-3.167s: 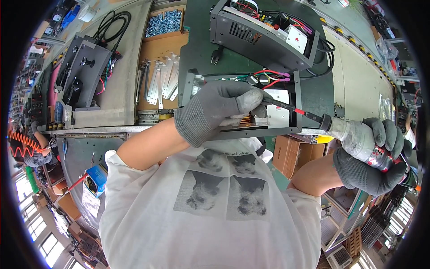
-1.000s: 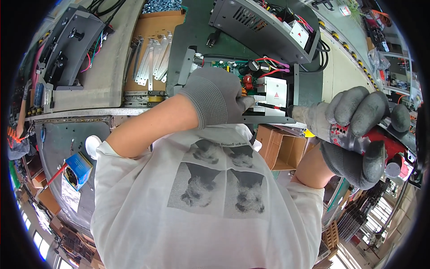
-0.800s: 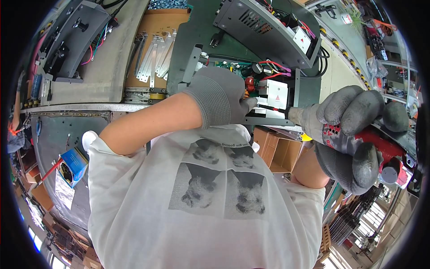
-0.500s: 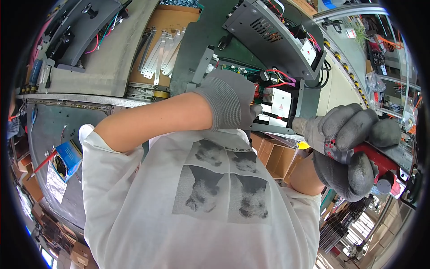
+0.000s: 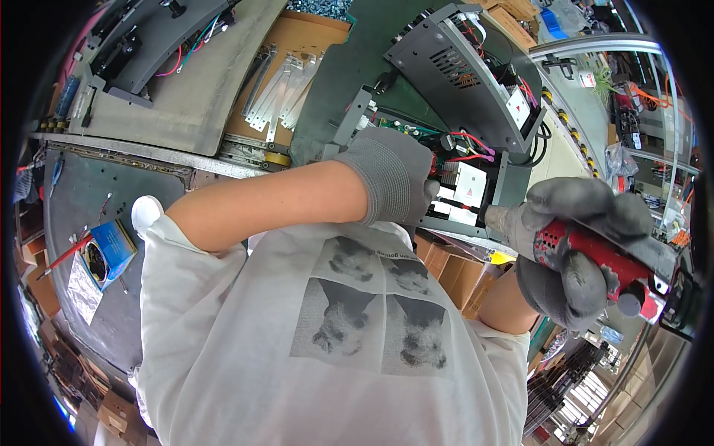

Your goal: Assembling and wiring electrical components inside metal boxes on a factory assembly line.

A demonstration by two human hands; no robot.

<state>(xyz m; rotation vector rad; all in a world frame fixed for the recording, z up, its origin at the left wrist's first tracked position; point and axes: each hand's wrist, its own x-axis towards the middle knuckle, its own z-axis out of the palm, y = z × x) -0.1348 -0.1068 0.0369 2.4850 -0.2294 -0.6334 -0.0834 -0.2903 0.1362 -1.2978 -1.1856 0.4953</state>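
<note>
My right hand (image 5: 576, 238), in a grey glove, is wrapped round a red power drill (image 5: 552, 241). The drill lies level, and its long thin bit (image 5: 457, 204) points left into an open dark-grey metal housing (image 5: 451, 225). My left hand (image 5: 398, 167), also gloved, reaches over the housing's near side with its thumb beside the bit's tip. Its other fingers are curled and mostly hidden behind the back of the hand; what they hold cannot be made out. Inside the housing are a white plate (image 5: 471, 182), a green circuit board (image 5: 411, 126) and red wires (image 5: 472, 141).
A second grey housing (image 5: 461, 70) with slots stands just behind. To the left, metal strips (image 5: 286, 93) lie in a cardboard tray (image 5: 306, 31), with another grey panel (image 5: 149, 56) beyond. A blue box (image 5: 115, 253) sits on the lower left surface. A cardboard box (image 5: 450, 267) stands below.
My right hand's fingers have shifted on the drill, so more of its red body shows. The left hand stays in the housing. The whole view has moved slightly.
</note>
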